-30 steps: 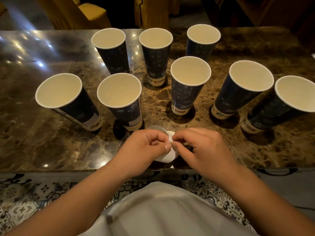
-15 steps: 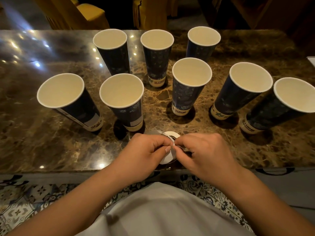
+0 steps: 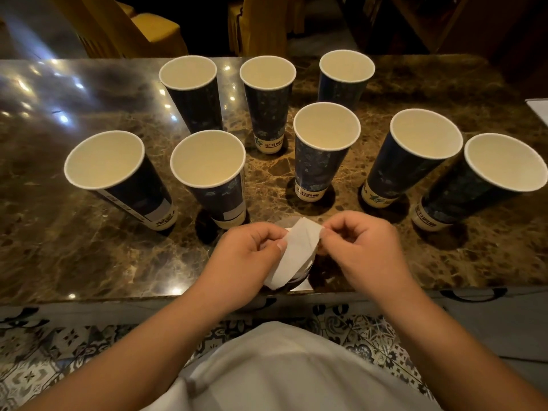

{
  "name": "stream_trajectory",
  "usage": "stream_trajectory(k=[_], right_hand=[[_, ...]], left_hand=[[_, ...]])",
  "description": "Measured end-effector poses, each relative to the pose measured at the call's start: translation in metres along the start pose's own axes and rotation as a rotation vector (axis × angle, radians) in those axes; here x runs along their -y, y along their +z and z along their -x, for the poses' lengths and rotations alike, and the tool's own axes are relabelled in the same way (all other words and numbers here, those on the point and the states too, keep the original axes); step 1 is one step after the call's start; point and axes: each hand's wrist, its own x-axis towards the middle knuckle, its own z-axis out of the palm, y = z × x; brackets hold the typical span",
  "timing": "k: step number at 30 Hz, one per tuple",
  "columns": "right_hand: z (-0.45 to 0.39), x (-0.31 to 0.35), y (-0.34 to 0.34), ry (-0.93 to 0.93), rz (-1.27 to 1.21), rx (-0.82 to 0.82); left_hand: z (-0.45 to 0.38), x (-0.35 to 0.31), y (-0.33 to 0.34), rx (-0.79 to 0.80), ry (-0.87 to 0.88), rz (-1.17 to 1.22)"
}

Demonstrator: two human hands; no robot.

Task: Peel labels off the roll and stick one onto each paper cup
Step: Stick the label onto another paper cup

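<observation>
Several dark blue paper cups stand open on the marble table (image 3: 89, 256) in two loose rows. The two nearest on the left, one cup (image 3: 142, 200) and its neighbour (image 3: 221, 200), each carry a pale label low on the wall. My left hand (image 3: 246, 256) pinches the white label roll (image 3: 292, 259) near the table's front edge. My right hand (image 3: 358, 244) pinches the free corner of a white label lifted off the roll. The roll's lower part is partly hidden by my hands.
Yellow chairs (image 3: 154, 31) stand behind the table. A white sheet (image 3: 539, 109) pokes in at the right edge. The table's front edge (image 3: 118, 298) runs just below my hands, with patterned floor tiles (image 3: 44, 366) beneath. A middle cup (image 3: 318, 161) stands closest ahead of the roll.
The label has been pulled up and away from the roll; my hands have spread slightly apart, and a longer white strip now shows between them.
</observation>
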Motion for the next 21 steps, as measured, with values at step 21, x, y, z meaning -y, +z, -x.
stream_trajectory(k=[21], right_hand=[[0.022, -0.029, -0.029, -0.745, 0.582, -0.283]], left_hand=[[0.006, -0.045, 0.038, 0.039, -0.194, 0.358]])
